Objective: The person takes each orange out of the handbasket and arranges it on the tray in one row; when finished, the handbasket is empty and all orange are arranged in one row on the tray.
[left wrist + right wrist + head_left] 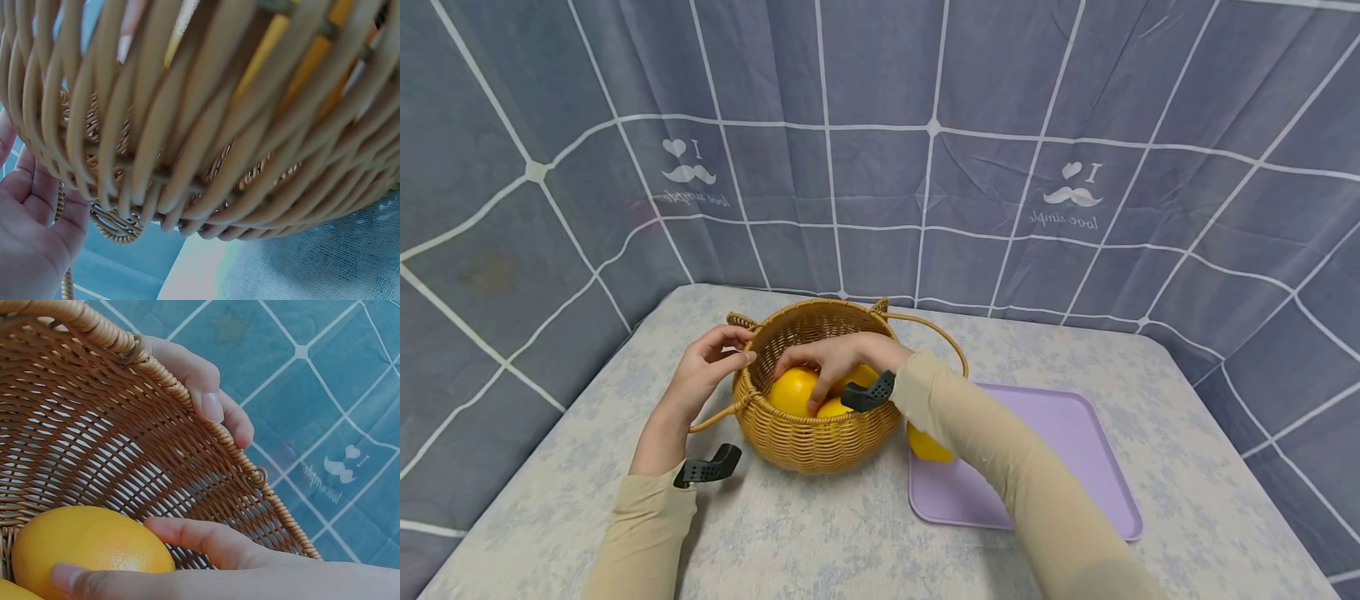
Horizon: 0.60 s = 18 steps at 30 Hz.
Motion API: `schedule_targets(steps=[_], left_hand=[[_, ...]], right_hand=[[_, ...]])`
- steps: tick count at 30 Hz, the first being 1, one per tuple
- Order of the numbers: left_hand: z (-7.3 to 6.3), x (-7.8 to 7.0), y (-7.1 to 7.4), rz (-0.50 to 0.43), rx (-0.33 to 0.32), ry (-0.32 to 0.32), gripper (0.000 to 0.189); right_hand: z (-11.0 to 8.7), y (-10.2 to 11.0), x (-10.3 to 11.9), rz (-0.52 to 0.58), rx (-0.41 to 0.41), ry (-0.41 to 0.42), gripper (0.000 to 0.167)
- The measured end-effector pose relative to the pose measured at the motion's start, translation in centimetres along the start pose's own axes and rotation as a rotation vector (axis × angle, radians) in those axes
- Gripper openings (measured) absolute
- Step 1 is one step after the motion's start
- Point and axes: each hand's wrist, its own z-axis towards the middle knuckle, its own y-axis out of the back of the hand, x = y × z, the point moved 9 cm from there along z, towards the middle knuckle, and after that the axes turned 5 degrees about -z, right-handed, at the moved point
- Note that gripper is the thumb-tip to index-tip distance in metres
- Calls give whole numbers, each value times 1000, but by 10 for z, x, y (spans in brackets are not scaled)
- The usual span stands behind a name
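A round wicker basket (812, 446) stands tilted on the table, several yellow fruits inside it. My left hand (696, 375) holds its left rim; in the right wrist view the thumb lies over the woven edge. Reaching into the basket, my right hand (835, 360) grips an oval, glossy yellow fruit (100, 540), with thumb and fingers on opposite sides. Other yellow fruit (833, 408) lies beside it, partly behind the hand and the rim. The left wrist view is mostly filled by the basket's weave (187, 125), yellow showing through the gaps.
At the right a lilac tray (1060, 433) lies on the pale patterned table (790, 533). One yellow fruit (928, 446) sits on its left side, partly covered by my right sleeve. The basket's handle (943, 329) juts out over the right side. A grey-blue checked curtain (880, 167) hangs behind.
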Motion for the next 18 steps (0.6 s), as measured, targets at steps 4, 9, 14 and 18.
schedule_targets(steps=[4,9,14,18], left_hand=[[1,0,0,-3,3,0,22],[0,-1,0,7,2,11,23],[-1,-1,1,12,-4,14,22],[-1,-1,-1,4,4,15,23]], right_hand=[[-1,1,-2,-7,-10,-17,66],[-2,0,-5,7,0,-58,71],[-3,0,-6,15,-4,-85,72],[-3,-1,-7,-39,-1,-94,73]])
